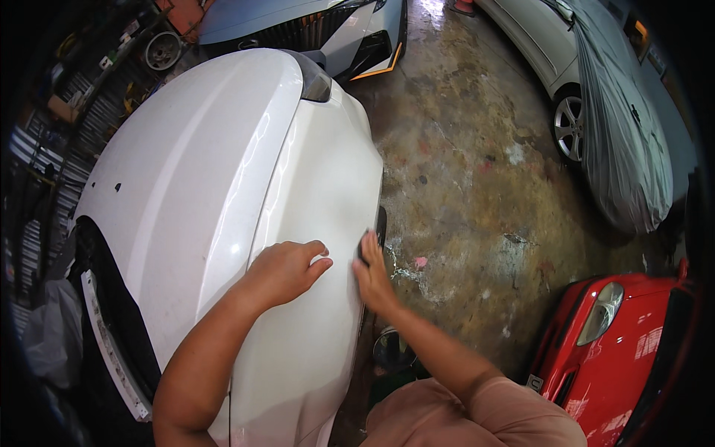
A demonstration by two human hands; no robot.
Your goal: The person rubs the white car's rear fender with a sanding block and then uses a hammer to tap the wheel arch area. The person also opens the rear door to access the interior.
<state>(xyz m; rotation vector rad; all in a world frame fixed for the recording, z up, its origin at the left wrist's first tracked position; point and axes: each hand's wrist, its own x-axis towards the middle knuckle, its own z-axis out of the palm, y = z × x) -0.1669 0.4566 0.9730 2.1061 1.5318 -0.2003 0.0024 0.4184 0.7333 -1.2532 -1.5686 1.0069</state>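
A white car's front fender [320,179] runs beneath both hands, beside its white bonnet [186,156]. My left hand [290,270] rests over the top of the fender near the bonnet seam, thumb and forefinger apart, with nothing seen in it. At the fender's outer side is my right hand [375,277], fingers stretched upward along the panel. A small dark pad-like piece [363,252] shows between those fingers and the bodywork; its exact kind is hard to make out. Part of a black tyre [382,223] sticks out just beyond my right fingertips.
A grey-blue car [298,33] stands nose-on ahead. To the right are a silver car under a grey cover [625,149] and a red car [611,357]. A bucket [391,348] sits by my right forearm on the stained concrete floor [462,179]. Cluttered shelves [82,97] line the left.
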